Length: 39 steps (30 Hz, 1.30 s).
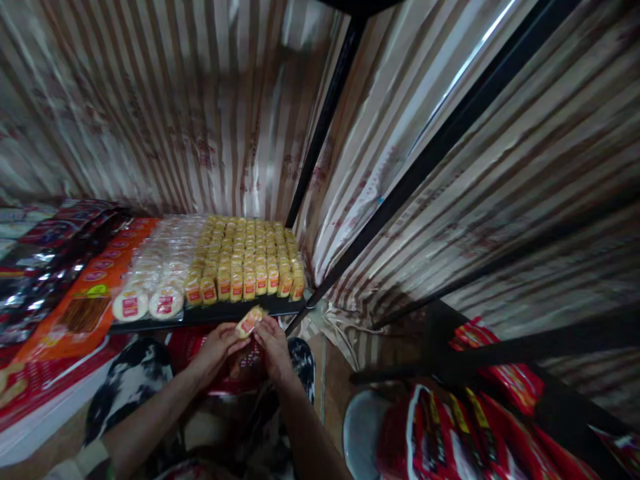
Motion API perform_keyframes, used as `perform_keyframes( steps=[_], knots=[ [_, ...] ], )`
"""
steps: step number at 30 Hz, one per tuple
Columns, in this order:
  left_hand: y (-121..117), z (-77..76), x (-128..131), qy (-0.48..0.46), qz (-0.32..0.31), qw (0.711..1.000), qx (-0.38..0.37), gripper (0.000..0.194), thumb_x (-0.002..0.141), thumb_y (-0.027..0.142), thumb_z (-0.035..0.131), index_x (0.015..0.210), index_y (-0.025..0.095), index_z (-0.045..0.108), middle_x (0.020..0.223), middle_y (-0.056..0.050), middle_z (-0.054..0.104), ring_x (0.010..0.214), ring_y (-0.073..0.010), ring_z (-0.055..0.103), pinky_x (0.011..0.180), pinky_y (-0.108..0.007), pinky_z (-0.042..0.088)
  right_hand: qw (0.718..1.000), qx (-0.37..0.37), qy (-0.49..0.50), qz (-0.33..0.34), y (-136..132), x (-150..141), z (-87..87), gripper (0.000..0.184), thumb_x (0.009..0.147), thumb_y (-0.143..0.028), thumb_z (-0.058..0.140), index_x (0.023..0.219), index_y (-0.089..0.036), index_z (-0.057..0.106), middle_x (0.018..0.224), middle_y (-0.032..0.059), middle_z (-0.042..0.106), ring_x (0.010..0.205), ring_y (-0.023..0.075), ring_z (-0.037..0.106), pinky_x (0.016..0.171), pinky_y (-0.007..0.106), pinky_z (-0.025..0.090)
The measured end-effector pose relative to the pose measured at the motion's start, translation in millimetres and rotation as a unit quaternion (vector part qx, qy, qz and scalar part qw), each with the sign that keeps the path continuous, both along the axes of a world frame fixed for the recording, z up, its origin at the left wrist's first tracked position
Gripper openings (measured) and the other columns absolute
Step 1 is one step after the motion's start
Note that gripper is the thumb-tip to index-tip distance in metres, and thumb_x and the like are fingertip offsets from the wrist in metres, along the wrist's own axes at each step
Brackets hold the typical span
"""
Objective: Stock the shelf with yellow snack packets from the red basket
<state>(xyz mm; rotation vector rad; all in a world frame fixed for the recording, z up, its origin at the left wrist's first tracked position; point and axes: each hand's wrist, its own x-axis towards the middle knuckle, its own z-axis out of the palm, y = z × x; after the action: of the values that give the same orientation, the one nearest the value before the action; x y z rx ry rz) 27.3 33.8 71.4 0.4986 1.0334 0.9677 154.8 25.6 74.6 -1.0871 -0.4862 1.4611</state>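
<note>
Between the fingertips of both hands is a small wrapped snack cake [249, 323], pale yellow with an orange-red label. My left hand [223, 348] pinches its left end, and my right hand [271, 340] grips its right end. Just beyond them, tight rows of similar yellow wrapped cakes [250, 253] stand on a black shelf [220, 311]. Left of these are rows of round white packaged pieces [165, 301] with red labels. A red package [245, 367] lies below my hands, partly hidden by them.
Orange snack bags [95, 293] and dark shiny packets [50, 267] lie at left. Black metal poles [345, 250] slant in front of a striped plastic sheet [200, 120]. At lower right are a pale round stool or bucket [364, 427] and red packets [465, 433].
</note>
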Motion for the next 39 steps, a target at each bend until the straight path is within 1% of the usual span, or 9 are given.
perform_keyframes(
  steps=[4, 9, 12, 22, 24, 27, 30, 34, 39],
  knots=[
    [3.2, -3.1, 8.9, 0.095, -0.085, 0.99, 0.059, 0.026, 0.065, 0.03, 0.069, 0.082, 0.016, 0.054, 0.075, -0.002, 0.067, 0.069, -0.0162, 0.065, 0.068, -0.03, 0.053, 1.0, 0.021, 0.009, -0.022, -1.8, 3.3, -2.6, 0.038, 0.058, -0.034, 0.075, 0.089, -0.018, 0.061, 0.075, -0.0011, 0.065, 0.065, 0.0112, 0.06, 0.061, 0.02, 0.045],
    [31.4, 6.2, 6.1, 0.337, -0.124, 0.906, 0.225, 0.037, 0.061, 0.041, 0.063, 0.088, 0.016, 0.06, 0.084, -0.004, 0.064, 0.071, -0.0173, 0.06, 0.069, -0.033, 0.049, 0.997, 0.047, -0.059, 0.01, 2.3, 23.3, 0.5, 0.04, 0.059, -0.034, 0.073, 0.095, -0.018, 0.063, 0.08, 0.0012, 0.068, 0.07, 0.0159, 0.062, 0.067, 0.028, 0.049],
    [48.7, 14.8, 13.9, 0.334, -0.146, 0.901, 0.236, 0.051, 0.064, 0.044, 0.057, 0.106, 0.015, 0.053, 0.085, -0.003, 0.061, 0.056, -0.0117, 0.055, 0.06, -0.029, 0.047, 0.992, 0.073, -0.101, 0.028, 9.0, 31.1, 3.1, 0.039, 0.06, -0.033, 0.071, 0.096, -0.019, 0.064, 0.085, 0.0024, 0.068, 0.075, 0.0175, 0.063, 0.072, 0.031, 0.05],
    [65.0, 29.9, 51.9, 0.32, -0.171, 0.897, 0.251, 0.036, 0.068, 0.036, 0.054, 0.098, 0.018, 0.052, 0.077, 0.003, 0.053, 0.046, -0.0074, 0.05, 0.041, -0.021, 0.043, 0.959, 0.145, -0.243, -0.002, 37.5, 46.0, -10.7, 0.036, 0.074, -0.035, 0.057, 0.106, -0.019, 0.061, 0.086, 0.0038, 0.068, 0.078, 0.0187, 0.063, 0.072, 0.032, 0.052],
    [68.7, 28.5, 57.2, 0.327, -0.151, 0.897, 0.254, 0.029, 0.07, 0.034, 0.051, 0.095, 0.018, 0.052, 0.072, 0.004, 0.05, 0.046, -0.008, 0.051, 0.042, -0.022, 0.045, 0.935, 0.147, -0.318, -0.049, 39.7, 47.1, -12.1, 0.036, 0.076, -0.032, 0.053, 0.109, -0.018, 0.06, 0.094, 0.0066, 0.067, 0.086, 0.0198, 0.062, 0.075, 0.034, 0.052],
    [75.7, 21.9, 64.7, 0.364, -0.087, 0.879, 0.296, 0.023, 0.072, 0.031, 0.051, 0.09, 0.018, 0.052, 0.072, 0.004, 0.049, 0.052, -0.0096, 0.053, 0.049, -0.025, 0.049, 0.854, 0.157, -0.474, -0.145, 37.5, 46.8, -12.5, 0.036, 0.08, -0.028, 0.047, 0.112, -0.014, 0.058, 0.108, 0.0123, 0.061, 0.1, 0.0232, 0.054, 0.085, 0.04, 0.047],
    [83.0, 13.5, 70.3, 0.407, -0.036, 0.851, 0.33, 0.023, 0.074, 0.029, 0.049, 0.094, 0.017, 0.053, 0.078, 0.001, 0.053, 0.061, -0.0124, 0.057, 0.058, -0.029, 0.052, 0.782, 0.201, -0.571, -0.149, 31.6, 44.3, -14.3, 0.033, 0.084, -0.02, 0.04, 0.109, -0.014, 0.06, 0.105, 0.0125, 0.06, 0.1, 0.0227, 0.051, 0.089, 0.042, 0.043],
    [90.4, 5.5, 74.5, 0.452, -0.008, 0.81, 0.373, 0.028, 0.075, 0.026, 0.05, 0.101, 0.016, 0.054, 0.087, -0.004, 0.057, 0.076, -0.017, 0.059, 0.072, -0.035, 0.051, 0.75, 0.236, -0.611, -0.094, 28.2, 41.6, -21.5, 0.038, 0.083, -0.011, 0.037, 0.113, -0.017, 0.06, 0.102, 0.0109, 0.058, 0.095, 0.0199, 0.052, 0.085, 0.036, 0.046],
    [95.5, 1.1, 77.9, 0.48, -0.012, 0.783, 0.395, 0.028, 0.078, 0.025, 0.048, 0.104, 0.017, 0.055, 0.092, -0.006, 0.057, 0.082, -0.0182, 0.058, 0.075, -0.036, 0.051, 0.748, 0.243, -0.613, -0.075, 35.2, 45.8, -30.7, 0.046, 0.081, -0.007, 0.036, 0.122, -0.017, 0.054, 0.105, 0.0115, 0.057, 0.097, 0.0202, 0.052, 0.087, 0.036, 0.046]
  ],
)
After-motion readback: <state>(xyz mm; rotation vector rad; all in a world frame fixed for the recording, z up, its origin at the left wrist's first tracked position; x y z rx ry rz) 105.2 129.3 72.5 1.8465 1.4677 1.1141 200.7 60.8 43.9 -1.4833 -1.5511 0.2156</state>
